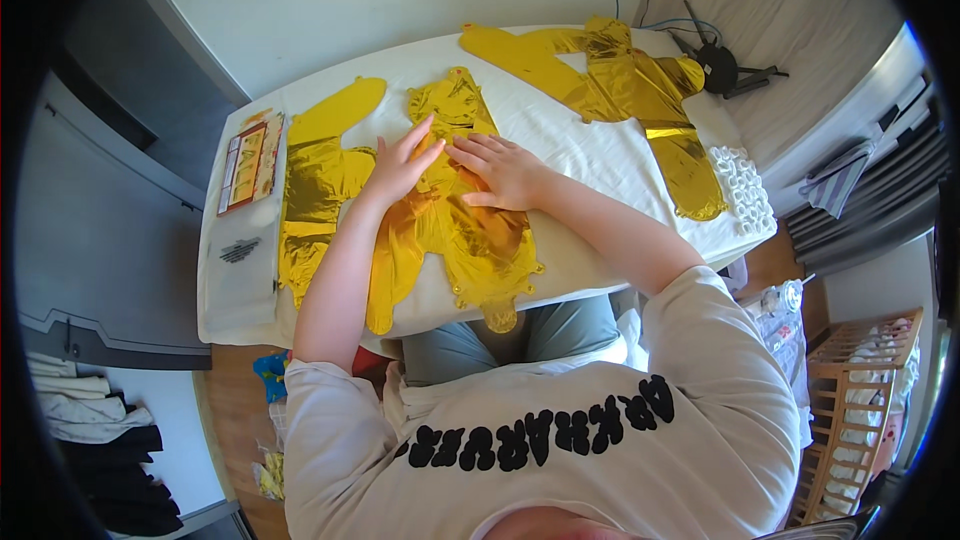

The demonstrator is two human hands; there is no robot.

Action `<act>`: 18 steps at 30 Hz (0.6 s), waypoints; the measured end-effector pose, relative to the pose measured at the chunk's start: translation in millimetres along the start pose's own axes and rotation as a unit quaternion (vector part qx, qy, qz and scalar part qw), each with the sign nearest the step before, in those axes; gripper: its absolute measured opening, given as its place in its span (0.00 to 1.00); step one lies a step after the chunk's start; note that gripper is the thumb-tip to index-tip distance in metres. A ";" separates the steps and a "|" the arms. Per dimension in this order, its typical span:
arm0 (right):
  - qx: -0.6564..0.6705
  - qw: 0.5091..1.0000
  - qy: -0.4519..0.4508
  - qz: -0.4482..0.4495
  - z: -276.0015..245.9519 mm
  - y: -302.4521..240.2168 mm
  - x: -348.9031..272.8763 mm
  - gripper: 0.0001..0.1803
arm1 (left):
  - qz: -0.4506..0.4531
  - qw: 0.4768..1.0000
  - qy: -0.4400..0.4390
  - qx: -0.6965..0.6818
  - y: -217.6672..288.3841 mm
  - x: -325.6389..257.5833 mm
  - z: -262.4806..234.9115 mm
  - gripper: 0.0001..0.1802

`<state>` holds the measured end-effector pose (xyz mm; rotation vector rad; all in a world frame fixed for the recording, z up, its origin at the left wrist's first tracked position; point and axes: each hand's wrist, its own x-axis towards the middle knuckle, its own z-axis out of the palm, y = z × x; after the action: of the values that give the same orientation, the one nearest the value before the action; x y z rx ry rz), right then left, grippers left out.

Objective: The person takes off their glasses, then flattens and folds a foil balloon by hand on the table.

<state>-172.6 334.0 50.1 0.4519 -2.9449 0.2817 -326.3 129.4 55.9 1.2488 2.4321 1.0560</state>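
A flat, crinkled gold foil balloon (490, 250) lies in front of me, reaching from mid-table to the near edge. My left hand (402, 168) rests over its left part, fingers stretched and spread. Beside it, my right hand (505, 172) lies flat on the foil, palm down and fingers extended. Neither hand visibly grips anything. To the left is another flat gold foil balloon (312, 180), partly covered by my left forearm. A third gold foil balloon (640, 85) stretches across the far right of the table.
A white cloth (585, 165) covers the table. Small white curled pieces (741, 190) cluster at its right end, near a black device with antennas (718, 68). At the left lie a printed package (250, 165) and a clear plastic sleeve (240, 285). A wooden crib (828, 430) stands at lower right.
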 end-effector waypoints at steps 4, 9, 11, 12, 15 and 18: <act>0.008 1.000 -0.011 -0.001 -8.0 -16.6 11.8 0.53 | -0.031 0.977 0.063 -0.203 -39.4 11.4 -4.9 0.30; -0.001 1.000 -0.018 0.015 -9.4 -6.0 -2.0 0.55 | 0.050 0.992 0.071 0.093 34.8 45.3 -1.2 0.25; -0.022 1.000 -0.007 0.015 -6.4 -6.0 0.2 0.57 | 0.100 0.987 0.046 0.113 52.4 58.0 4.9 0.24; -0.021 1.000 -0.003 0.009 -5.2 -7.5 3.4 0.57 | 0.166 0.971 0.008 0.169 52.6 63.5 8.8 0.24; -0.005 1.000 0.003 -0.003 -1.5 -2.9 2.6 0.56 | 0.209 0.936 -0.068 0.274 60.8 76.2 18.3 0.25; 0.012 1.000 0.022 -0.012 0.3 -2.5 2.9 0.55 | 0.172 0.922 -0.115 0.328 56.2 83.4 21.0 0.27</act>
<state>-174.7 330.8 50.7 0.4783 -2.8934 0.3216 -332.8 226.2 89.8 1.9223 2.5040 0.0921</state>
